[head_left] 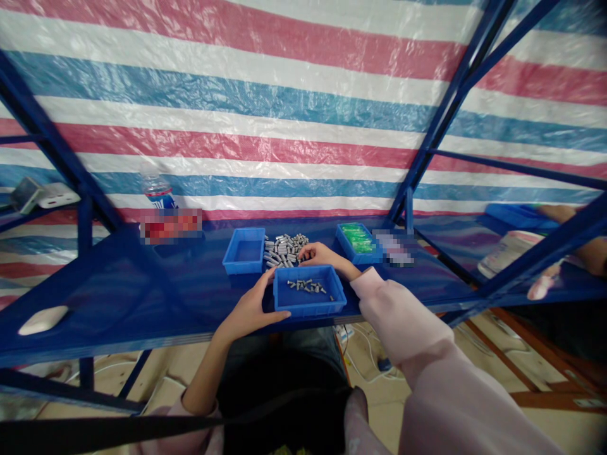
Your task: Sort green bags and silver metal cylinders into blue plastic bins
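Note:
My left hand (252, 308) holds the left end of a blue plastic bin (310, 309), fingers at its side and thumb along its front wall. Several small metal screws or bolts (310, 287) lie scattered on the bin's floor. Just behind it, my right hand (318, 254) reaches over the rear wall to a heap of short silver metal cylinders (283, 250). Its fingers are curled at the heap's right side; whatever is between the fingertips is hidden. A second blue bin (231, 256) stands left of the heap, its bare bottom showing.
A blue bin (370, 258) with green bagged items (356, 237) stands at right. A bottle (159, 189) is at the back left, a white object (43, 320) at the front left. Blue frame posts (429, 142) rise behind. Another person's arm (595, 253) shows far right.

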`<act>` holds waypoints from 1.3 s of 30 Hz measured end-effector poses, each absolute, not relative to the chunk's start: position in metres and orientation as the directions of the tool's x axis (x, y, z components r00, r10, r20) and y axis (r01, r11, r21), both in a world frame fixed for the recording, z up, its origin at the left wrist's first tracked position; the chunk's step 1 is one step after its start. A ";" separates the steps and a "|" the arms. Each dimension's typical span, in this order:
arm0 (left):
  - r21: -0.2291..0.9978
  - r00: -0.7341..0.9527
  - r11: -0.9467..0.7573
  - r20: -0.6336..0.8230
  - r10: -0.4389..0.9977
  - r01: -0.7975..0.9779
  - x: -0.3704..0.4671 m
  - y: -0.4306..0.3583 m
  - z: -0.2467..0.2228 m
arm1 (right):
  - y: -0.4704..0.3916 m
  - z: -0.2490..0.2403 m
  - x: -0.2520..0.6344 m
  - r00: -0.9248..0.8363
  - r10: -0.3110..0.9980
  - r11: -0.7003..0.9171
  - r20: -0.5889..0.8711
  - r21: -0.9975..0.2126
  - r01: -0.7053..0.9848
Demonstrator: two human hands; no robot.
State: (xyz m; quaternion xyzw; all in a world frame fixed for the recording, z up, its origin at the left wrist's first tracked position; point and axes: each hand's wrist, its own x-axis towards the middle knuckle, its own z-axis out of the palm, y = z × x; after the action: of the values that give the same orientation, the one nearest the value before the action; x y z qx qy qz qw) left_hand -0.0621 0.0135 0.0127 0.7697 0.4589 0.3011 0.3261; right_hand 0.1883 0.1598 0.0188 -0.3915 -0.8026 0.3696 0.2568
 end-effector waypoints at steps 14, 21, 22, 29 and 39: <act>0.774 0.390 -0.371 0.174 0.904 0.514 -0.061 0.012 0.015 | 0.145 0.049 0.195 -0.619 0.785 0.153 0.030 -0.977 0.146; 0.776 0.396 -0.369 0.169 0.903 0.512 -0.061 0.012 0.016 | 0.137 0.060 0.198 -0.856 0.502 0.170 -0.120 -0.957 0.234; 0.778 0.394 -0.368 0.169 0.903 0.510 -0.061 0.012 0.016 | 0.137 0.060 0.197 -0.848 0.519 0.174 -0.111 -0.957 0.231; 0.777 0.385 -0.356 0.159 0.909 0.519 -0.062 0.012 0.016 | 0.147 0.050 0.197 -0.647 0.763 0.209 -0.007 -0.943 0.257; 0.796 0.379 -0.349 0.164 0.911 0.494 -0.061 0.012 0.016 | 0.162 0.027 0.197 -0.533 0.844 0.288 0.052 -0.884 0.368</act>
State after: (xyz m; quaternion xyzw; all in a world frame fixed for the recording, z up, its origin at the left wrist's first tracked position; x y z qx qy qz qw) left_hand -0.0608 0.0118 0.0158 0.7601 0.4621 0.3111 0.3346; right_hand 0.1969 0.1616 0.0274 -0.4010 -0.7559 0.4421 0.2692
